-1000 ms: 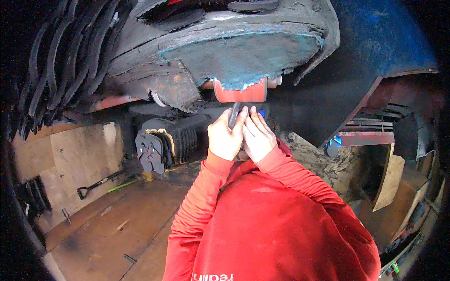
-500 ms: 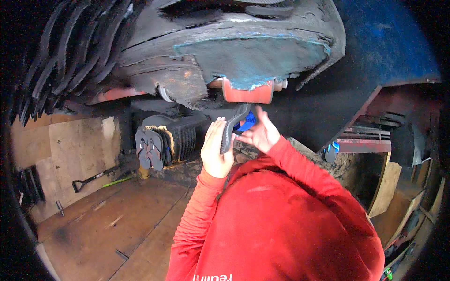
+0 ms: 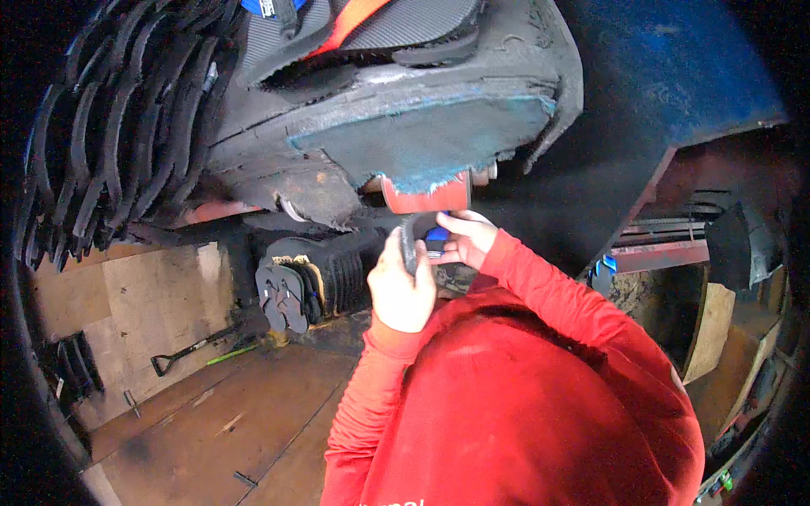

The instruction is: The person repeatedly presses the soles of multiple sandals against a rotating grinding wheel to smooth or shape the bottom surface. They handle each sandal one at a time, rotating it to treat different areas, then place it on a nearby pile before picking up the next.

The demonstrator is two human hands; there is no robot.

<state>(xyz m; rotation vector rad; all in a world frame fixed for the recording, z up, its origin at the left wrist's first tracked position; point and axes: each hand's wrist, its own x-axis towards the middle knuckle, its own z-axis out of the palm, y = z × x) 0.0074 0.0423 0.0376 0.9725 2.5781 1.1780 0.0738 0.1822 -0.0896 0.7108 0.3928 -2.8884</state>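
Note:
Both my hands hold a black flip-flop [image 3: 408, 242] with a blue strap, its sole edge-on to me and its upper end curving over just beneath a red-orange belt on a roller [image 3: 426, 199]. I cannot tell whether sole and belt touch. My left hand [image 3: 403, 291] is closed along the sole's left side, fingers pointing up. On the other side, my right hand [image 3: 469, 239] grips the flip-flop by the blue strap area, thumb and fingertips closed on it. Above the belt hangs a worn grey-blue cloth flap [image 3: 439, 139] with a frayed edge.
Several black flip-flops [image 3: 363, 38], some with orange or blue straps, lie on the ledge above. Stacked dark soles [image 3: 110, 126] fill the upper left. A row of flip-flops [image 3: 287, 295] stands left of my hands. A long-handled tool [image 3: 194, 347] rests by the plywood wall [image 3: 169, 295].
My right hand's fingers have gone from spread to closed on the flip-flop. The flip-flop has turned, its upper end now curving right near the belt. The view has shifted, showing more flip-flops above.

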